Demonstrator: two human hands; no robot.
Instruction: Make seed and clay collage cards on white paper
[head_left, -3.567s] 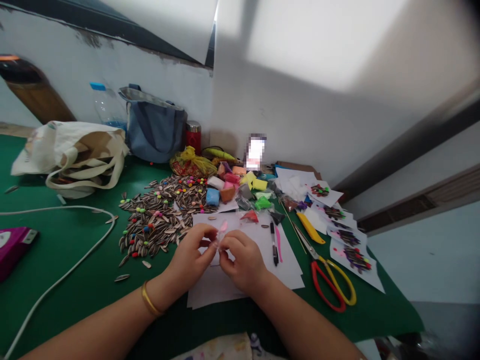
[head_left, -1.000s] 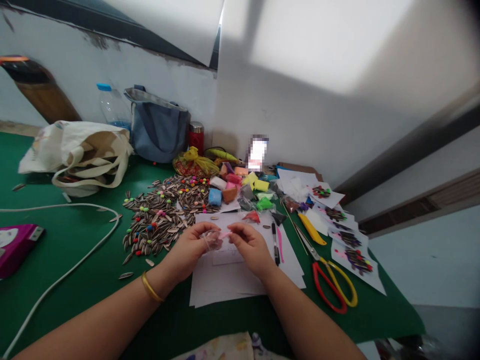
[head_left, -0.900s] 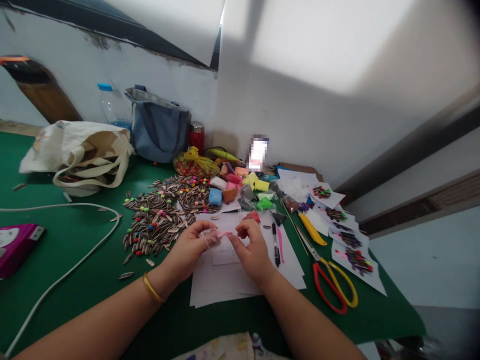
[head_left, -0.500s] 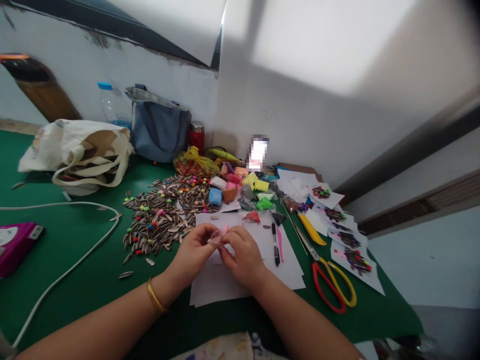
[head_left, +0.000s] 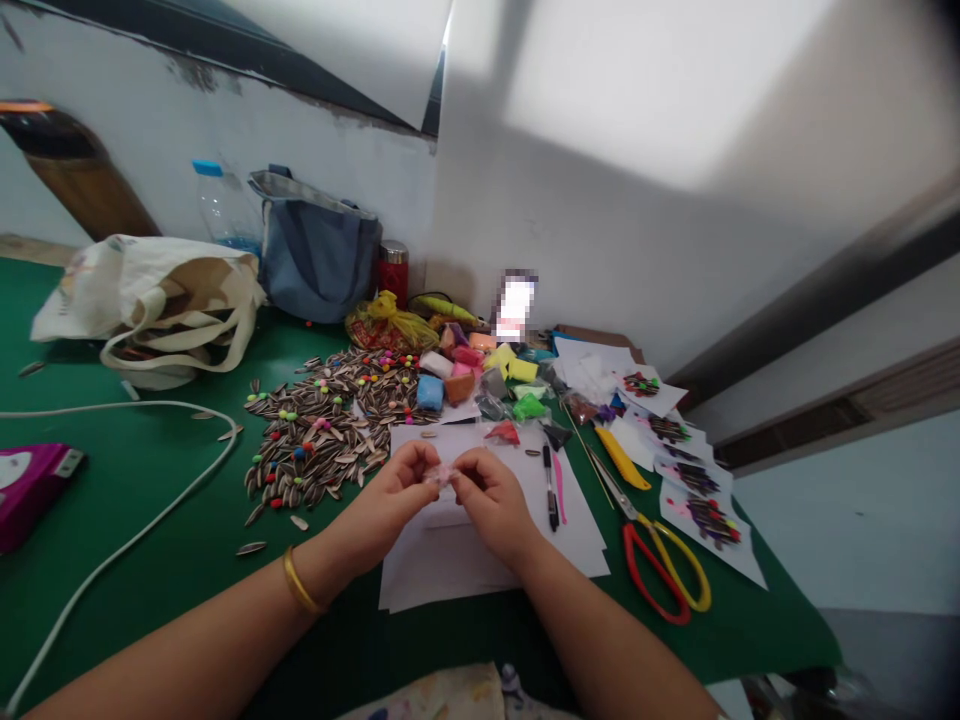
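Between my two hands is a small clear plastic packet with pale pink clay in it (head_left: 441, 475). My left hand (head_left: 401, 492) pinches its left side, thumb against the bent fingers. On the other side my right hand (head_left: 495, 507) grips it between thumb and forefinger. Both hands hover over white paper sheets (head_left: 442, 575) on the green table. Left of them spreads a heap of striped sunflower seeds (head_left: 330, 440) mixed with coloured beads. Packs of coloured clay, such as a blue one (head_left: 430, 393) and a green one (head_left: 529, 407), lie just beyond the paper.
At right are scissors (head_left: 641, 520), a yellow utility knife (head_left: 622, 458), a black pen (head_left: 551, 490) and paper cards with seed designs (head_left: 712, 520). Bags (head_left: 319, 255), a red flask (head_left: 393, 275) and a lit phone (head_left: 515, 305) stand at the back. A white cable (head_left: 142, 535) curves across the left.
My hands have drawn slightly apart, stretching the pink packet between them, and my left wrist has shifted a little to the left.
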